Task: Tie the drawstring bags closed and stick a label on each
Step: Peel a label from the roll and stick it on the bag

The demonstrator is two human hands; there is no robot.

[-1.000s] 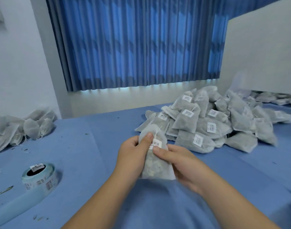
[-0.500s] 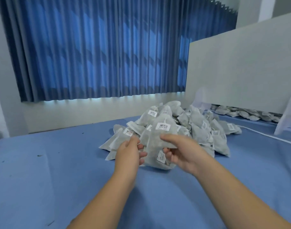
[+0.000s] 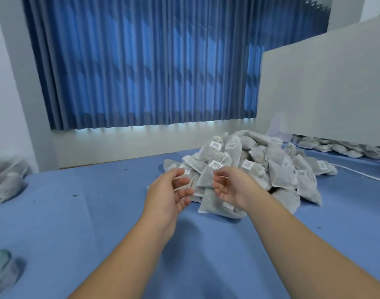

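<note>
Bags (image 3: 277, 169) sit heaped loosely; one careless nudge could send them sliding. Left hand (image 3: 166, 197) and right hand (image 3: 232, 188) hover slack, holding nothing.

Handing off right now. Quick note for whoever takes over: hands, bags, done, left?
Hands: left hand and right hand are both open, holding nothing, hovering in front of the labelled pile.
Done: the labelled pile, many bags with stickers, heaped centre-right on the blue table.
Left: the smaller heap at the table's far left, blurred, no labels visible, probably still to do.
Near left corner: label roll.
</note>
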